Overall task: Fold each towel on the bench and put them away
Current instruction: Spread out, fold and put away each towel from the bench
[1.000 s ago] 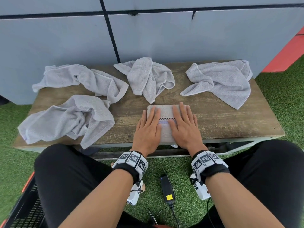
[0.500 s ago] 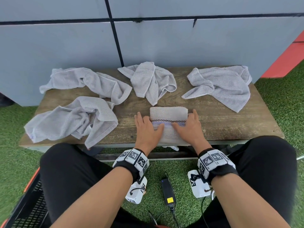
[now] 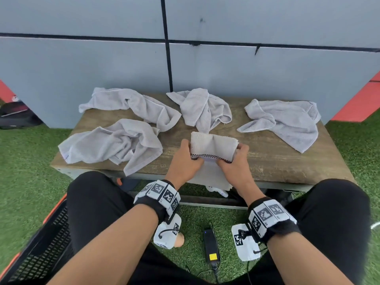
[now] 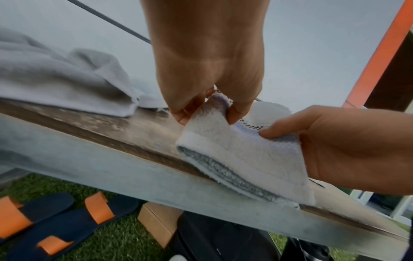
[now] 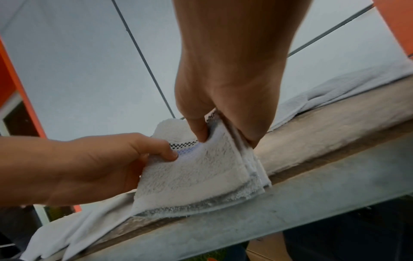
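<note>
Head view: folded towel [image 3: 213,145] is pinched at both ends, left hand [image 3: 185,161] and right hand [image 3: 236,163], each grip clamped on it, its near edge lifted at the counter [image 3: 267,159] front. Four crumpled towels [image 3: 115,142] are spread behind.

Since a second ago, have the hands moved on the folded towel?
Yes. The left hand and right hand, earlier flat on top of the folded towel, now grip its left and right ends, lifting its far part off the bench.
</note>
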`<state>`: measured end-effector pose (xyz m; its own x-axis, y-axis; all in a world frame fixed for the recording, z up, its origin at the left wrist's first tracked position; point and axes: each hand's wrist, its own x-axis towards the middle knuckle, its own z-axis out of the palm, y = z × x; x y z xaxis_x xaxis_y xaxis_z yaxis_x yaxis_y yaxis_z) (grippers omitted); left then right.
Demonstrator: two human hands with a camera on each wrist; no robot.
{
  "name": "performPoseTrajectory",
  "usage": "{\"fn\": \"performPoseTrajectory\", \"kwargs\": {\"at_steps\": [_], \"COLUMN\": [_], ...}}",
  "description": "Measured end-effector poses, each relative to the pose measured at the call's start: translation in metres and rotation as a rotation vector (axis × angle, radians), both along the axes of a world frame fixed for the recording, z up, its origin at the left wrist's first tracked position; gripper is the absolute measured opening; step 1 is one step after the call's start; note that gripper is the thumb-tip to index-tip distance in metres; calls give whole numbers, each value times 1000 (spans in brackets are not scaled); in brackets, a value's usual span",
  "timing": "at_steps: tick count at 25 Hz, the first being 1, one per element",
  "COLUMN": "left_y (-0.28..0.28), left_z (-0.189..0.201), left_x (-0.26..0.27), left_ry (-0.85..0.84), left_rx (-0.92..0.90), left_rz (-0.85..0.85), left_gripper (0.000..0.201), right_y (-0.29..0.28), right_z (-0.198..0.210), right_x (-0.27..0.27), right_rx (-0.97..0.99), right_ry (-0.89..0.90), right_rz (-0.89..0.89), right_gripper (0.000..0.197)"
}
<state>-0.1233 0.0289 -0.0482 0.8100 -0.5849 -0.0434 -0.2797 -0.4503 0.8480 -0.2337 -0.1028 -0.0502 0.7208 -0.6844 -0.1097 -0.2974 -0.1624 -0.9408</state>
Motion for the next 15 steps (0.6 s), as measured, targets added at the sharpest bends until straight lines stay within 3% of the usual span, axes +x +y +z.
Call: {"fn": "performPoseTrajectory", "kwargs": {"at_steps": [7, 15], "left_y": [45, 117], "left_z": [21, 35], "left_x": [6, 18], "left_ry": [37, 46], "left_rx": [-113, -134], "left_rz": [95, 288], "left_gripper": [37, 43], "right_y": [33, 89], "right_z": [37, 35], "right_x": [16, 44], "right_rx": [143, 8], "right_ry": [-126, -145], "right_rz": [98, 266], "right_gripper": [46, 46]}}
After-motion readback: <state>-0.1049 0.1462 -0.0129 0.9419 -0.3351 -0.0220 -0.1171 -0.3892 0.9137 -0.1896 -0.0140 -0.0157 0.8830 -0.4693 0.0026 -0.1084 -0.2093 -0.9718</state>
